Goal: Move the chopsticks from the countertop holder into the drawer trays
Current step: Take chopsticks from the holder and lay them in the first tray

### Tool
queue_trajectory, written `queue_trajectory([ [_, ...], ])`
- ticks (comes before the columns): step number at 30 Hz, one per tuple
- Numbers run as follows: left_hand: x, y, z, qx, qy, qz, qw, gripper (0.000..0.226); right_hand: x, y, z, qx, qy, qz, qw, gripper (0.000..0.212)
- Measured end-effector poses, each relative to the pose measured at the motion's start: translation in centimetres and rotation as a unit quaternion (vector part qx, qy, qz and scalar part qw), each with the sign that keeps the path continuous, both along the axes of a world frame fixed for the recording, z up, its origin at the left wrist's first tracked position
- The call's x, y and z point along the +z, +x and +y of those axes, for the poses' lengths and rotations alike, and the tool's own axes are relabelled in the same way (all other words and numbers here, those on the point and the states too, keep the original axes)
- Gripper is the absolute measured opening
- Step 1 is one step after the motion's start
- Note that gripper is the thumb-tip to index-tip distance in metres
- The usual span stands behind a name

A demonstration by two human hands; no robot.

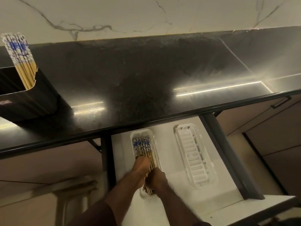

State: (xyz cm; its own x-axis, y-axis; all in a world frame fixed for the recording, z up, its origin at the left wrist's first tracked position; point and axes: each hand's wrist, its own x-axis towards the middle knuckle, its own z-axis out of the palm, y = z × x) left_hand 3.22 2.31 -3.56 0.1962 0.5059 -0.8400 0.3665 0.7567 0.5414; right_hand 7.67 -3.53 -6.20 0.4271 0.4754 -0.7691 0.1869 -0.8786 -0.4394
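In the lower middle of the frame, both hands were down in the open drawer, working on a batch of chopsticks that lay lengthwise in the left white tray. The left hand rested flat across the wooden shafts, its fingers together and pressed onto them. The right hand sat just below it nearer the bottom of the frame, fingers curled and closed around the plain ends of the same bundle. The blue-and-white patterned tops pointed toward the countertop edge.

To the right of that tray, well apart from it, a second slotted tray lay with nothing visible in it. At the upper left of the frame, the dark holder stood on the black countertop, with more chopsticks leaning out of it.

The step in hand appeared to be settling and squaring this batch in the left tray. Judging from the sticks left in the holder, the task was only partly done. The next move would call for letting go, raising a hand to the upper left, and gathering another batch, probably for the unfilled tray.
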Motion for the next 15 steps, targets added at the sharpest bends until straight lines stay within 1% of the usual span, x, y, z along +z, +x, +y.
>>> queue_trajectory([
  [4, -0.6, 0.0, -0.2, -0.011, -0.016, 0.007, 1.0, 0.029, -0.3, -0.6, -0.2, 0.093, 0.004, -0.071, 0.993, 0.034],
  [6, -0.8, -0.1, -0.3, -0.011, -0.023, 0.002, 1.0, 0.034, -0.8, -0.9, -0.3, 0.097, 0.023, -0.065, 0.993, 0.032],
  [8, -0.9, -0.3, -0.3, -0.009, -0.034, -0.004, 0.999, 0.039, -1.0, -1.3, -0.4, 0.115, 0.027, -0.081, 0.99, 0.032],
  [11, -0.9, -0.7, -0.3, -0.008, -0.052, -0.007, 0.999, 0.043, -1.6, -1.4, -0.6, 0.112, 0.04, -0.084, 0.989, 0.037],
  [15, -0.9, -0.9, -0.4, -0.025, -0.059, -0.023, 0.998, 0.046, -1.8, -1.4, -0.9, 0.144, 0.063, -0.136, 0.978, 0.033],
])
